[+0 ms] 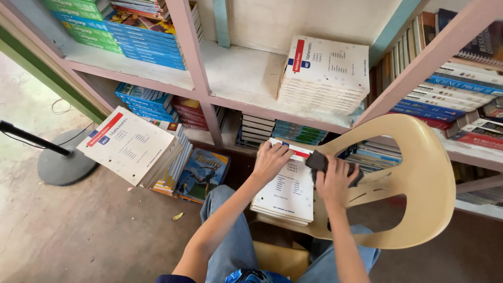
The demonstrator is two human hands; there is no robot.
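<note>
The left hand point(270, 160) lies flat, fingers spread, pinning the top of a white book stack point(287, 194) on the cream plastic chair point(419, 183), while the right hand point(335, 181), just beside it, grips a dark cloth point(317, 161) pressed on the cover, apparently mid-wipe.

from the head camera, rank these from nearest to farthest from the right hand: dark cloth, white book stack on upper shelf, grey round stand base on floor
1. Dark cloth, under the right hand.
2. White book stack, on the shelf above.
3. Grey round stand base, on the floor far left.

Left hand point(270, 160) flat on white booklets point(285, 196), right hand point(334, 181) gripping dark cloth point(318, 161) over cream chair point(419, 188).
</note>
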